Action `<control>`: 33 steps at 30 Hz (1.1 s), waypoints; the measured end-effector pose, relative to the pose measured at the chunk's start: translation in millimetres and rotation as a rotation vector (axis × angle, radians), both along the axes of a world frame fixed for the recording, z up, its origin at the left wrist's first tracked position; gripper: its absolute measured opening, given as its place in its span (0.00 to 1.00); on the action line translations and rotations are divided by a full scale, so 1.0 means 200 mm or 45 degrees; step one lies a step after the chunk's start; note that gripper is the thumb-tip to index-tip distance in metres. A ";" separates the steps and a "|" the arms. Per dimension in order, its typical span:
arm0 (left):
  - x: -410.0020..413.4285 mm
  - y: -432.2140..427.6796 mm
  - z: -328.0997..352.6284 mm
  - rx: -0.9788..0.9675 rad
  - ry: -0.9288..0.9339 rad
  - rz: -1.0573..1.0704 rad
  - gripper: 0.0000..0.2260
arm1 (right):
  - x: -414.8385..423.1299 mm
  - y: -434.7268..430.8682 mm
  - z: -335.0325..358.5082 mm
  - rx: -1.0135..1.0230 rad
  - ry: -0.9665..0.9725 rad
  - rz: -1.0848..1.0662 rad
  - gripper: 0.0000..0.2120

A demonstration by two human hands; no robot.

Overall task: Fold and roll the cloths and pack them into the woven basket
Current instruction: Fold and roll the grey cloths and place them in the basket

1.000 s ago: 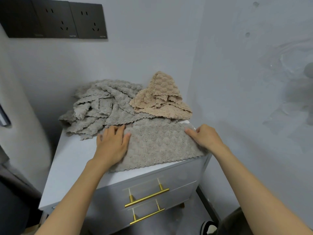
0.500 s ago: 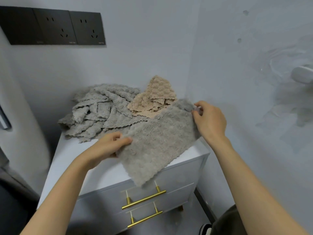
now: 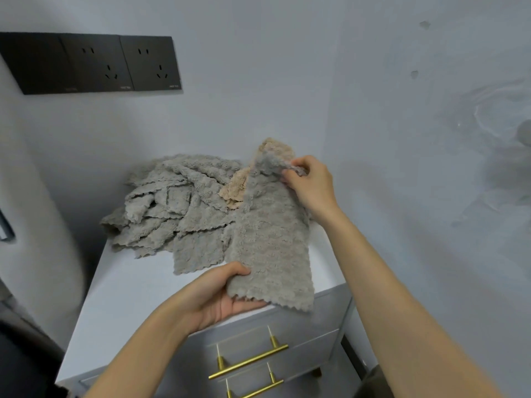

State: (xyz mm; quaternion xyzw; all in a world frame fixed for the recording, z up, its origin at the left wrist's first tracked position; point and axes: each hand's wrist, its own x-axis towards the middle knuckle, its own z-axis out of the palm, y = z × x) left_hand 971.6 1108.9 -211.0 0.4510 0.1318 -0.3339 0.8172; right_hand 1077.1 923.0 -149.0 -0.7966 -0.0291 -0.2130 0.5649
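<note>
Fingers of my left hand (image 3: 221, 294) were curled under the near corner of a grey cloth (image 3: 270, 248), thumb on top, gripping it just above the front edge of the white cabinet top (image 3: 129, 297). Below that edge were the drawer's brass handles (image 3: 250, 363). From that grip the cloth ran away from me and upward as a long strip, its long axis pointing at the back wall, its scalloped near end hanging just past the cabinet's front. At the far, raised end my right hand (image 3: 310, 185) pinched the top corner between thumb and fingertips. So I held one end in each hand, the left end nearest to me and the right end beyond it; I judged the fold would come from bringing the far end down onto the near one. Behind and left of the strip lay the heap of grey cloths (image 3: 178, 202), with a beige cloth (image 3: 234, 189) half hidden beside it. On the wall beyond sat the black sockets (image 3: 94, 64). I could see no basket anywhere.
</note>
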 end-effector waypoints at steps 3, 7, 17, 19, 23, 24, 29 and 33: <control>0.02 -0.01 -0.02 0.022 0.000 0.054 0.11 | 0.04 0.10 -0.04 -0.122 -0.021 0.166 0.02; 0.03 -0.02 -0.04 0.070 0.006 0.087 0.09 | 0.08 0.15 -0.12 -0.245 0.014 0.333 0.08; 0.01 0.03 0.00 0.686 -0.307 0.080 0.19 | -0.06 0.07 -0.17 -0.529 -0.003 0.363 0.09; -0.02 0.05 0.01 0.888 -0.503 0.024 0.23 | -0.13 0.04 -0.19 -0.647 0.019 0.393 0.07; -0.07 0.09 0.02 1.042 -0.789 -0.094 0.23 | -0.31 -0.04 -0.22 -0.926 0.064 0.509 0.04; -0.08 0.10 0.03 1.046 -0.831 -0.099 0.20 | -0.36 -0.06 -0.23 -0.980 0.075 0.553 0.04; -0.08 0.14 0.03 1.098 -0.930 -0.109 0.08 | -0.52 -0.10 -0.26 -1.111 0.124 0.705 0.10; -0.06 0.18 0.00 1.409 -1.219 -0.212 0.07 | -0.58 -0.12 -0.30 -1.397 0.125 0.685 0.18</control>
